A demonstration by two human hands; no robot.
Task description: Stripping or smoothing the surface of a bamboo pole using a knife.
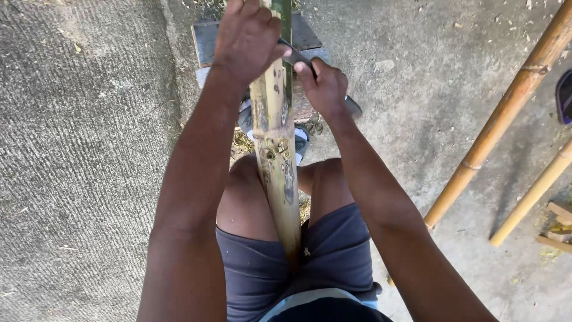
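A thick yellow-green bamboo pole (277, 149) runs from between my knees up to the top edge of the view. My left hand (245, 36) wraps around the pole near the top. Just to the right of the pole, my right hand (323, 86) grips the handle of a dark knife (351, 106). The knife's blade (296, 56) lies against the pole just below my left hand. I sit with the pole's near end held between my thighs, in grey shorts (333, 244).
Two more bamboo poles (506, 110) (533, 194) lie slanted on the concrete floor at the right. Small wood offcuts (557, 229) lie by the right edge. A dark flat board (208, 39) sits ahead under the pole, with shavings (241, 142) around my sandalled foot (301, 142).
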